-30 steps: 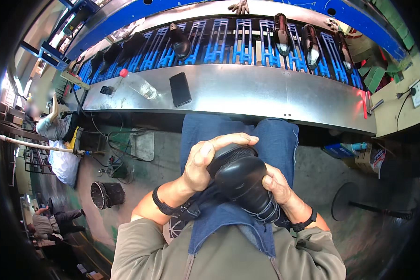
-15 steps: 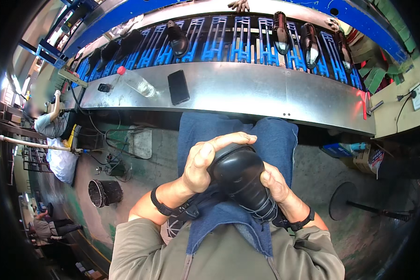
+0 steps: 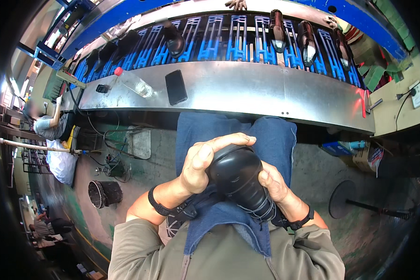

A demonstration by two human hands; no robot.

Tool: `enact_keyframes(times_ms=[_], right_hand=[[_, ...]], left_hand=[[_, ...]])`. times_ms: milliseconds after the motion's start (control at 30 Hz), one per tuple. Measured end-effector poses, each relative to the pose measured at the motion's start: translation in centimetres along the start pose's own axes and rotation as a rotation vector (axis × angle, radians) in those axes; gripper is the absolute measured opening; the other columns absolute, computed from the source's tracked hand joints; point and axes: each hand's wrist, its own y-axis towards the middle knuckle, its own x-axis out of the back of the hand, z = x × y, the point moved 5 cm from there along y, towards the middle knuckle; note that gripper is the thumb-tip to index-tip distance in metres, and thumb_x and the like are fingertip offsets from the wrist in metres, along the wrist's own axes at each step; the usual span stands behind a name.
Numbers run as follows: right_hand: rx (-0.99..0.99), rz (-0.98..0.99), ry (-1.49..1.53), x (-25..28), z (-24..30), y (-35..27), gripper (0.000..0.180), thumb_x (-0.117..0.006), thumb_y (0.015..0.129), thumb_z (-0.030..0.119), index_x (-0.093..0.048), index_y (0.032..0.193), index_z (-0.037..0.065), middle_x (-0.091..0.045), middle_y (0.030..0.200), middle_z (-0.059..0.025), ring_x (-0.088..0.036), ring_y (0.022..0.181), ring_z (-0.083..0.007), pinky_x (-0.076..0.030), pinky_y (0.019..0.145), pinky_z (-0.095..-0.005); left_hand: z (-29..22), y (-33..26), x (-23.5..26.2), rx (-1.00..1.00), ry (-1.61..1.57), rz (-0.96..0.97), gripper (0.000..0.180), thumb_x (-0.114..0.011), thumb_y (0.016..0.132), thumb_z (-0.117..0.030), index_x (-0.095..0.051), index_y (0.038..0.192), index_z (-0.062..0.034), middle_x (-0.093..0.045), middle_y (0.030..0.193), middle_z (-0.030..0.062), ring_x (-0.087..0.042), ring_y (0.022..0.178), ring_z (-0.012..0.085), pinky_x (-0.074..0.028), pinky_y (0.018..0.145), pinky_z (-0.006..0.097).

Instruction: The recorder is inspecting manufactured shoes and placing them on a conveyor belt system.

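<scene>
Above my lap I hold a black leather shoe (image 3: 236, 171), its rounded toe pointing away from me and its laces tied across the front. My left hand (image 3: 197, 163) is pressed along the left side of the toe, fingers reaching over its far edge and partly hidden behind it. On the right side of the shoe, my right hand (image 3: 274, 184) grips with the thumb on top; its other fingers are hidden underneath. A blue denim apron (image 3: 219, 224) covers my lap below the shoe.
Ahead runs a metal ledge (image 3: 233, 86) carrying a phone (image 3: 176, 87) and a clear bottle (image 3: 140, 86). Beyond it, a conveyor with blue racks (image 3: 214, 39) bears several dark shoes (image 3: 174, 41). A black bucket (image 3: 105, 193) stands at left, a round-based stand (image 3: 344, 199) at right.
The racks and shoes on the conveyor have shifted slightly left. My hands keep the same hold on the shoe.
</scene>
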Motion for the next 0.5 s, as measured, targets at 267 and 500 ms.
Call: enact_keyframes(times_ms=[267,500], right_hand=[[-0.03,0.009,0.029,0.8,-1.5,-0.3,0.077,-0.057,0.098,0.058,-0.05,0.139,-0.007,-0.064,0.126,-0.0116,-0.06,0.115,-0.0169,-0.047,0.1,-0.0307],[0.0,-0.009,0.06,0.9,-0.9,-0.5,0.077,-0.054,0.099,0.059,-0.05,0.14,-0.007,-0.064,0.128,-0.0128,-0.06,0.117,-0.0179,-0.047,0.1,-0.0315]], left_hand=[[-0.1,-0.6,-0.7,0.019,0.005,0.068,0.078,-0.026,0.104,-0.055,-0.054,0.135,0.0111,-0.057,0.14,0.0258,-0.058,0.127,0.0341,-0.042,0.111,0.042],[-4.0,-1.2,-1.1,-0.086,0.463,0.072,0.06,-0.07,0.094,-0.023,-0.05,0.139,0.0106,-0.053,0.143,0.0284,-0.058,0.13,0.0372,-0.046,0.108,0.04]])
